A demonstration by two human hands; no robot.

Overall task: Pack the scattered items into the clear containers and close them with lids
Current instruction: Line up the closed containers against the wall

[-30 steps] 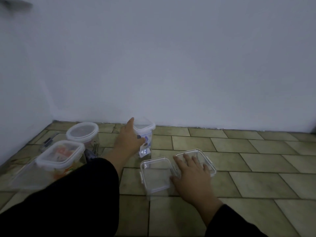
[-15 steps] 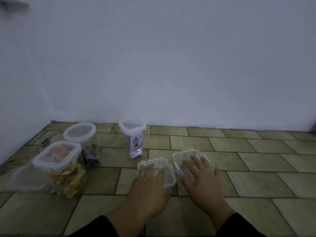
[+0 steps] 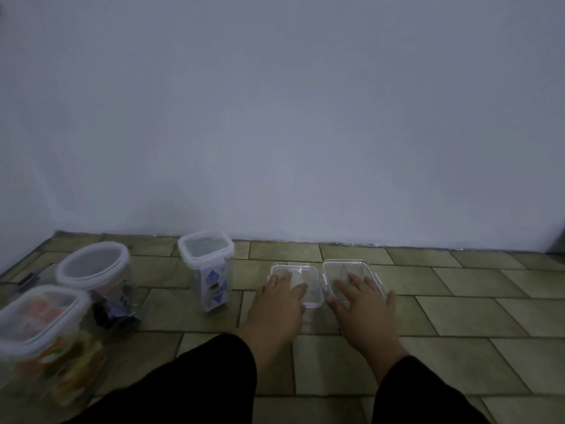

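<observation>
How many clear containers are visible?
5: colourful box left, round jar behind, tall jar centre, left flat box under left hand, right flat box under right hand. Maybe more offscreen.

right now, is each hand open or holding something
Left hand: open, fingers flat on the left shallow container.
Right hand: open, fingers spread on the right shallow container.
</observation>
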